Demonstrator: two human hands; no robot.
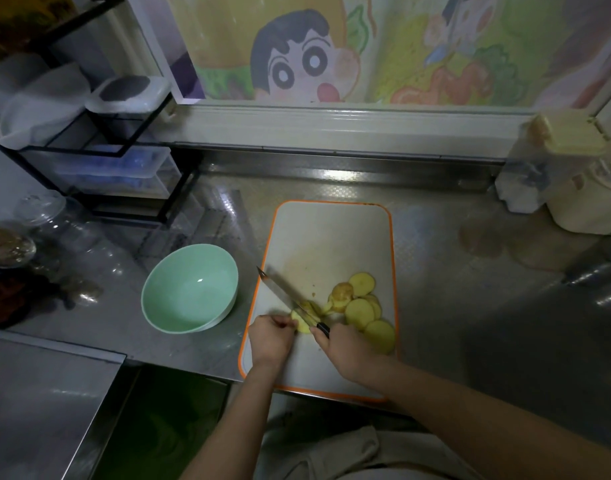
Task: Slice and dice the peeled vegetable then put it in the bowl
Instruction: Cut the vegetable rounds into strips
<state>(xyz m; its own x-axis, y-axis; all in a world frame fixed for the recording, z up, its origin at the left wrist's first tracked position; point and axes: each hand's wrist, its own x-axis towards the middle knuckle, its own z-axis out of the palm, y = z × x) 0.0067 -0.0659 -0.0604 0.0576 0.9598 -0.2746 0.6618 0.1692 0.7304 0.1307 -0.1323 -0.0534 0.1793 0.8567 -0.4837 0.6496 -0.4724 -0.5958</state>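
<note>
stainless steel counter [435, 271] with a patterned sheen, backed by a window pane covered with a colourful cartoon drawing [297, 64].

head view, looking down. on the counter, white rectangular plastic cutting board [331, 237] with an orange rim, near end at the counter's front edge. just left of the board and apart from it, round pale green bowl [179, 271], upright.

on the near half of the board, close to the left rim, small pale yellow peeled vegetable piece [302, 322]. left hand [271, 337] beside it on the left, with fingers curled and tips pressed onto the vegetable piece, holding it down. right hand [345, 351] on the other side, with fingers wrapped round the black handle of a long steel-bladed knife [286, 296]. blade slanting away to the upper left, with the tip just past the board's left rim and the edge down across the vegetable piece.

right of the cut, overlapping pile of flat yellow round slices [359, 311], touching one another and spread toward the board's right rim.

farther off: black wire rack [99, 147] at the back left, holding clear and white plastic boxes. clear glass jar [44, 216] near the left edge. cream lidded plastic container [581, 209] in the back right corner.
</note>
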